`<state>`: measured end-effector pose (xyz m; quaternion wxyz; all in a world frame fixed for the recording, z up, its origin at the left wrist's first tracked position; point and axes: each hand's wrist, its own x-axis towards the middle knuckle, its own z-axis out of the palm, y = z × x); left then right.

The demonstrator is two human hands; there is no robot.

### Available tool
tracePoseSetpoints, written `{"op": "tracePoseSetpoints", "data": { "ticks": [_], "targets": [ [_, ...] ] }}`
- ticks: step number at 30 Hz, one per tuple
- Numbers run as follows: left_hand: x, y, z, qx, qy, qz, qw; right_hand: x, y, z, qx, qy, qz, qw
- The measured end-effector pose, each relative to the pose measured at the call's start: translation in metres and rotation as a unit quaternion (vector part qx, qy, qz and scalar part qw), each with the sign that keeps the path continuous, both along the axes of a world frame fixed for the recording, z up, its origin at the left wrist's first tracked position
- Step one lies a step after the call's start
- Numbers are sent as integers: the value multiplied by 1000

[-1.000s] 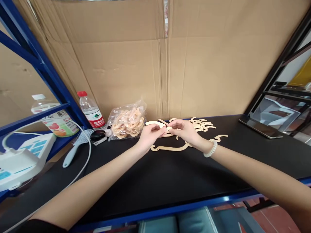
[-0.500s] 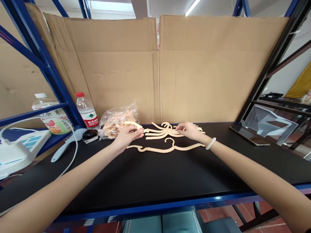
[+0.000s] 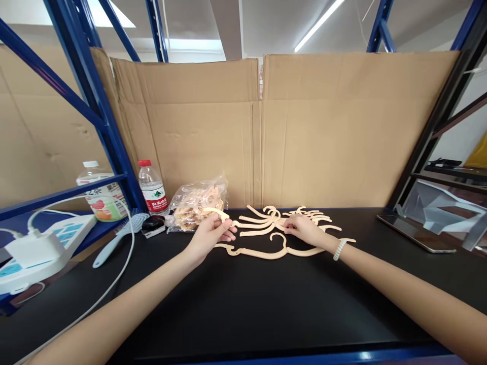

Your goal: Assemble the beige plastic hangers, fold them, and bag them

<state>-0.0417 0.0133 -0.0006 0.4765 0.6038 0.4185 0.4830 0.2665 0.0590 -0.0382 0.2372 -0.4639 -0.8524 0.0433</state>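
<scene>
My left hand (image 3: 213,232) is pinched around a short, curved cream plastic piece (image 3: 213,210), which looks like an arm of a folding clothes hanger. Fingers cover part of it, so where it joins the other pieces is unclear. My right hand (image 3: 302,226) has its fingertips closed at the middle of a cream clothes hanger (image 3: 254,232) in a loose cluster. In front of both hands, another clothes hanger (image 3: 262,254) lies flat, hook toward the back. Several more hanger parts (image 3: 321,218) lie behind my right hand, which partly hides them.
A clear bag (image 3: 198,203) of cream plastic parts rests against the cardboard (image 3: 198,126). Left of it are a water bottle (image 3: 152,190), a black object (image 3: 152,223), a hairbrush (image 3: 117,241) and a power strip with a cable (image 3: 49,248). A phone (image 3: 414,233) lies at right.
The camera has tilted up, so the scene sits lower and further right. My right fingertips have come down onto the clustered hanger. My left hand still grips its curved piece.
</scene>
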Motion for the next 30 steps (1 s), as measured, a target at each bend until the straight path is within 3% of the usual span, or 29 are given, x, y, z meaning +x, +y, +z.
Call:
{"op": "tracePoseSetpoints", "data": {
  "ticks": [9,16,21,25,30],
  "targets": [
    [1,-6,-2,10,0,6,1000,4,-24,20,52,84,16,995],
    [1,-14,-3,-30,-84,8,996,7,-49,33,77,132,26,988],
    [9,-21,-10,-74,-169,-10,983,3,-68,34,53,138,30,989],
    [6,-28,-16,-94,-169,-10,981,5,-78,36,28,140,47,989],
    [3,-31,-20,-106,-178,-41,977,5,-85,39,17,131,19,991]
  ]
}}
